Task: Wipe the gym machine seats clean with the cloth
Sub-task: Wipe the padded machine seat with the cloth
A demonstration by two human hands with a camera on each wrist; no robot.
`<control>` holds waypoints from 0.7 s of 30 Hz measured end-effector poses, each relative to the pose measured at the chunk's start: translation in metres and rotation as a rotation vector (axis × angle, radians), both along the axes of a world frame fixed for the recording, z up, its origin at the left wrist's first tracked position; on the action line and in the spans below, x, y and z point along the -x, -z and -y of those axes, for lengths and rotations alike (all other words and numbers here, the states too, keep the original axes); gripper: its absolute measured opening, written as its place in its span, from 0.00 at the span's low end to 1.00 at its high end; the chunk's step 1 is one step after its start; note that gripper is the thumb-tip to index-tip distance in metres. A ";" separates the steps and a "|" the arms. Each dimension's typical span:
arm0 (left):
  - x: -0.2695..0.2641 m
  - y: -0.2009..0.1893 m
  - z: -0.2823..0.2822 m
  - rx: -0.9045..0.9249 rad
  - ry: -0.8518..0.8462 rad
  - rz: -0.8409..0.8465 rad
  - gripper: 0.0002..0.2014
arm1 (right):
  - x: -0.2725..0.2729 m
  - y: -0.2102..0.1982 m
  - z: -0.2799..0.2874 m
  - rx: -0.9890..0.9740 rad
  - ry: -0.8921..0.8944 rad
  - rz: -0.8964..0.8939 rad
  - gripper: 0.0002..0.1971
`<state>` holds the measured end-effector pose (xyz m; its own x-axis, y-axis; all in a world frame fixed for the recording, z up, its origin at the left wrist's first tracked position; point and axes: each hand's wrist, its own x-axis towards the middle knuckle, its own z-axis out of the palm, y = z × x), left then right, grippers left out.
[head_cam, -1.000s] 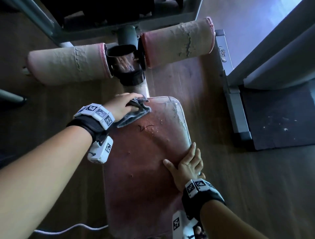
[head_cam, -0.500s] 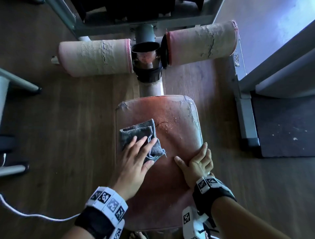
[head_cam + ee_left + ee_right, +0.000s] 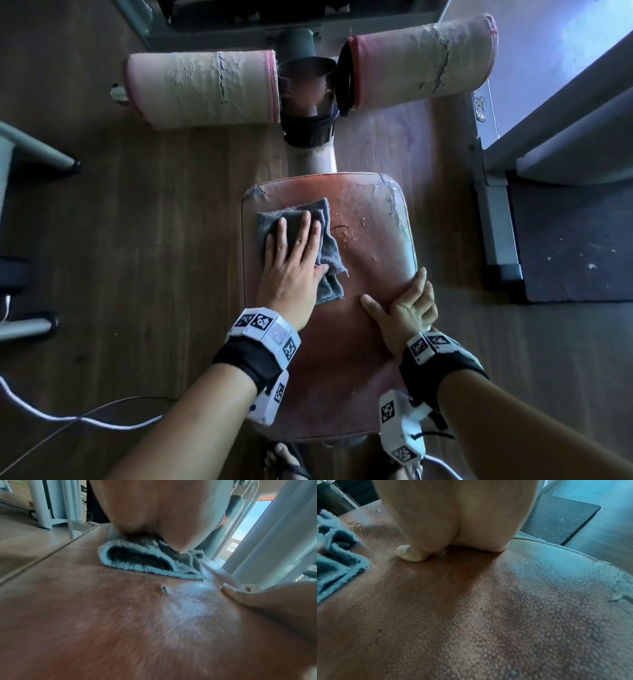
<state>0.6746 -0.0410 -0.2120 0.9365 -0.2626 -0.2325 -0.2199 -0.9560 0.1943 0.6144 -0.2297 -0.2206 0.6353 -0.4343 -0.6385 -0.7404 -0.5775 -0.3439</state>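
Observation:
The reddish-brown padded seat (image 3: pixel 373 284) runs away from me in the head view, its cover cracked at the far right corner. A folded grey cloth (image 3: pixel 330 255) lies on its far left part. My left hand (image 3: pixel 291 260) presses flat on the cloth with straight fingers. Small droplets (image 3: pixel 346 229) speckle the seat just right of the cloth. My right hand (image 3: pixel 404 305) rests on the seat's right edge, thumb flat on top, fingers lying over the rim. In the left wrist view the cloth (image 3: pixel 137 563) sits under my palm. In the right wrist view the cloth (image 3: pixel 335 555) is at the left.
Two worn foam roller pads (image 3: pixel 205 89) (image 3: pixel 421 58) flank a metal post (image 3: pixel 308 102) beyond the seat. A grey machine frame (image 3: pixel 493 219) and dark mat (image 3: pixel 575 240) lie right. Machine feet (image 3: pixel 41 154) stand left. A white cable (image 3: pixel 78 419) crosses the wooden floor; my sandalled foot (image 3: pixel 284 459) is below.
My left hand swept the cloth from the seat's far left corner back toward me, and it now sits a little farther forward again. The right hand stayed on the right edge.

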 end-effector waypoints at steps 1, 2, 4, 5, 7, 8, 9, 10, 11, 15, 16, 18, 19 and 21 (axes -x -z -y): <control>0.008 -0.001 -0.004 -0.004 0.028 -0.011 0.33 | 0.000 0.000 0.000 -0.002 0.000 -0.004 0.61; 0.020 -0.003 -0.009 -0.006 0.065 -0.028 0.33 | 0.000 -0.001 0.001 -0.005 0.001 -0.008 0.61; 0.050 -0.008 -0.019 -0.024 0.146 -0.074 0.33 | -0.001 -0.002 0.001 -0.012 0.001 -0.009 0.61; 0.064 -0.010 -0.024 -0.038 0.177 -0.106 0.33 | -0.001 -0.002 0.001 -0.011 -0.001 -0.006 0.61; 0.078 -0.014 -0.031 -0.053 0.216 -0.145 0.34 | -0.002 -0.001 0.001 -0.007 0.000 -0.003 0.61; 0.076 -0.014 -0.032 -0.049 0.223 -0.155 0.33 | -0.001 0.000 0.001 -0.007 0.002 -0.004 0.61; 0.069 -0.013 -0.030 -0.045 0.221 -0.165 0.33 | -0.001 0.001 0.001 -0.006 0.002 -0.007 0.61; 0.058 -0.012 -0.027 -0.043 0.219 -0.167 0.33 | 0.000 0.001 0.001 -0.005 -0.002 -0.014 0.61; 0.046 -0.011 -0.022 -0.045 0.217 -0.157 0.33 | 0.000 0.001 0.001 -0.004 -0.005 -0.018 0.62; -0.001 -0.009 -0.001 -0.041 0.187 -0.144 0.33 | 0.000 0.001 0.001 -0.004 -0.006 -0.019 0.62; -0.003 -0.009 0.000 -0.040 0.177 -0.137 0.33 | 0.000 0.001 0.001 -0.005 -0.007 -0.022 0.62; 0.004 -0.012 -0.002 -0.029 0.159 -0.126 0.33 | 0.000 0.001 0.001 -0.006 -0.011 -0.024 0.62; 0.012 -0.014 -0.005 -0.025 0.159 -0.126 0.33 | 0.000 0.001 0.001 -0.008 -0.008 -0.027 0.62; 0.030 -0.018 -0.013 -0.027 0.169 -0.144 0.32 | 0.000 0.001 0.001 -0.009 -0.001 -0.035 0.62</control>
<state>0.6448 -0.0279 -0.1944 0.8361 -0.4050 -0.3700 -0.3494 -0.9131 0.2099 0.6145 -0.2309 -0.2212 0.6130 -0.4274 -0.6645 -0.7514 -0.5753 -0.3232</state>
